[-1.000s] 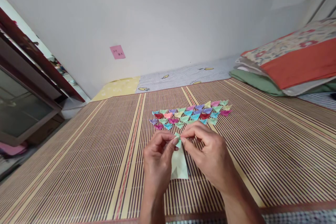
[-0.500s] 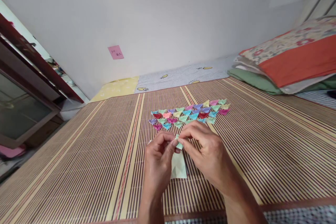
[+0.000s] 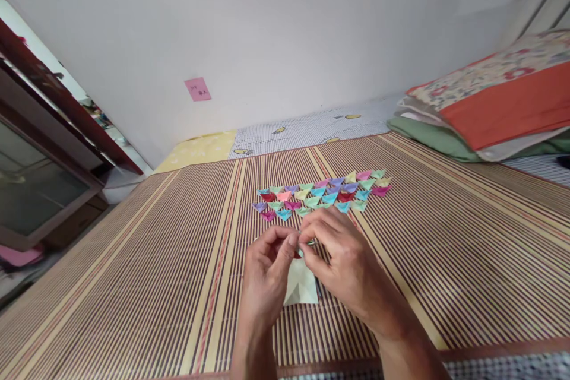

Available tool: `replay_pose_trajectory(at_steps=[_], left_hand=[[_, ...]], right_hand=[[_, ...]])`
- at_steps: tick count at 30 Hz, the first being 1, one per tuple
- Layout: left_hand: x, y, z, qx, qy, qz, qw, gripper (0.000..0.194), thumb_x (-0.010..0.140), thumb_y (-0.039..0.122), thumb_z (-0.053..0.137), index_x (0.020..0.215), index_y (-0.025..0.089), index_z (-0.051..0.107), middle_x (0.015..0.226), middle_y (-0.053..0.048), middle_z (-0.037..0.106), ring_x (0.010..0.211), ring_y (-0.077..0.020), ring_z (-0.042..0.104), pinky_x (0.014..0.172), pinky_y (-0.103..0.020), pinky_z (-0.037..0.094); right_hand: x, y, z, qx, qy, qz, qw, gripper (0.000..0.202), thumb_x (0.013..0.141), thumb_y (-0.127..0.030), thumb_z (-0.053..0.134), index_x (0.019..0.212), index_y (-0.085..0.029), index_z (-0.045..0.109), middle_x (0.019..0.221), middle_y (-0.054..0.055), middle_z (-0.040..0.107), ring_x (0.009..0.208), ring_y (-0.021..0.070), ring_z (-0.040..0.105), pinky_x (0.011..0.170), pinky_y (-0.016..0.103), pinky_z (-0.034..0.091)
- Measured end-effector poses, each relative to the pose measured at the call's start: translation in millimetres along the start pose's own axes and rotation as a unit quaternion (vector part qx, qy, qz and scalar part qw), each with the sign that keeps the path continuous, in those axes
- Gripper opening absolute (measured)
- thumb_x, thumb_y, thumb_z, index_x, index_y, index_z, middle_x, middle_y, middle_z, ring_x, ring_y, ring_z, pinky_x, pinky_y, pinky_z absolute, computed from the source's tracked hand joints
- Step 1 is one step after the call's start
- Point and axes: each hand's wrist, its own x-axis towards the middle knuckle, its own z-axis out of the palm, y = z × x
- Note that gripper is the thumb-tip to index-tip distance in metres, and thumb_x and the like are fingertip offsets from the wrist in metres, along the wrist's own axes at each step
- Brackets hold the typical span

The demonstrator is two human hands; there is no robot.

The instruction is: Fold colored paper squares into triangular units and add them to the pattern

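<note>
Between the fingertips of both hands is a small folded piece of light green paper (image 3: 300, 253), mostly hidden by the fingers. My left hand (image 3: 270, 264) pinches it from the left, thumb against fingers. From the right, my right hand (image 3: 336, 252) pinches it with thumb and index finger. Below the fingers a pale yellow-green paper sheet (image 3: 303, 284) lies on the striped mat, partly covered by the left hand. Just beyond the hands, several small folded paper pieces (image 3: 329, 197) of many colours are laid out in rows.
The bamboo mat (image 3: 155, 267) covers the bed. Folded bedding (image 3: 503, 98) with an orange and floral cover is stacked at the right. Behind stands a white wall (image 3: 285, 35) with a pink note (image 3: 198, 89). A dark wooden cabinet (image 3: 40, 166) is at the left.
My fingers have turned the small green paper, and less of it shows now. The right hand's fingers have closed in towards the left. The rows of folded pieces stay as they were.
</note>
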Motion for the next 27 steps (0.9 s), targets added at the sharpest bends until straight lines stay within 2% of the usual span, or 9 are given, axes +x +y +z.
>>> replay_pose_trajectory(at_steps=[7, 15, 20, 27], left_hand=[[-3.0, 0.9, 1.5, 0.066, 0.045, 0.020, 0.997, 0.020, 0.098, 0.038, 0.063, 0.097, 0.020, 0.074, 0.081, -0.003, 0.071, 0.073, -0.0161, 0.064, 0.068, -0.027, 0.051], [-4.9, -0.8, 2.6, 0.034, 0.020, 0.033, 0.999, 0.018, 0.100, 0.035, 0.060, 0.100, 0.021, 0.072, 0.107, -0.007, 0.074, 0.084, -0.0178, 0.068, 0.077, -0.031, 0.055], [-4.9, -0.5, 5.7, 0.017, 0.023, 0.005, 1.000, 0.017, 0.097, 0.036, 0.065, 0.098, 0.021, 0.071, 0.099, -0.006, 0.074, 0.079, -0.0168, 0.066, 0.073, -0.028, 0.054], [-2.2, -5.2, 7.1, -0.019, 0.097, -0.009, 0.995, 0.013, 0.093, 0.028, 0.061, 0.091, 0.019, 0.070, 0.090, -0.004, 0.072, 0.073, -0.0146, 0.064, 0.069, -0.026, 0.054]], right_hand=[[-1.7, 3.7, 1.0, 0.014, 0.001, 0.007, 1.000, 0.025, 0.089, 0.001, 0.053, 0.083, -0.023, 0.050, 0.091, 0.005, 0.063, 0.092, 0.0237, 0.061, 0.081, 0.040, 0.049], [-3.2, 8.0, 2.3, 0.053, 0.007, 0.027, 0.998, 0.023, 0.090, 0.000, 0.052, 0.084, -0.023, 0.050, 0.090, 0.004, 0.061, 0.092, 0.0228, 0.061, 0.082, 0.038, 0.050], [-2.6, 6.9, 1.8, 0.068, 0.000, 0.024, 0.997, 0.023, 0.091, 0.000, 0.053, 0.086, -0.022, 0.050, 0.092, 0.003, 0.060, 0.092, 0.0221, 0.060, 0.082, 0.038, 0.050], [-2.5, 8.4, 3.5, 0.080, 0.001, 0.026, 0.996, 0.025, 0.090, 0.003, 0.055, 0.085, -0.021, 0.051, 0.093, 0.003, 0.060, 0.093, 0.0210, 0.059, 0.084, 0.037, 0.048]])
